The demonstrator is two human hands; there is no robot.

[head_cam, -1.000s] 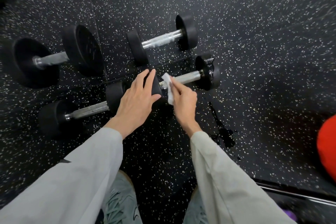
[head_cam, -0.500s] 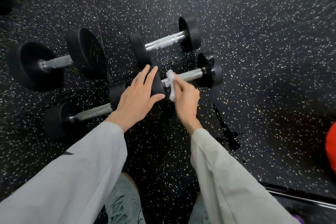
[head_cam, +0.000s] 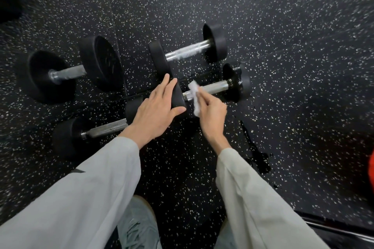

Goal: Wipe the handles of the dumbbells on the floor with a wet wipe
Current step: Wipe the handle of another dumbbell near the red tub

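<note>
Several black dumbbells with steel handles lie on the speckled rubber floor. My right hand (head_cam: pixel 211 113) pinches a white wet wipe (head_cam: pixel 195 97) wrapped over the left part of the handle of the near-right dumbbell (head_cam: pixel 214 88). My left hand (head_cam: pixel 155 110) rests flat on that dumbbell's left weight head, steadying it. Another dumbbell (head_cam: pixel 188 51) lies just behind, a bigger one (head_cam: pixel 68 72) at the left, and a fourth (head_cam: pixel 105 130) at the near left, its right head hidden under my left wrist.
A wet dark streak (head_cam: pixel 256 153) runs over the floor to the right of my right arm. A red object (head_cam: pixel 371 168) shows at the right edge. A metal bar (head_cam: pixel 340 230) lies at the bottom right. My shoe (head_cam: pixel 137 226) is between my sleeves.
The wipe in my right hand has shifted a little along the handle near its left end. My left hand stays on the weight head. The view has drifted slightly.
</note>
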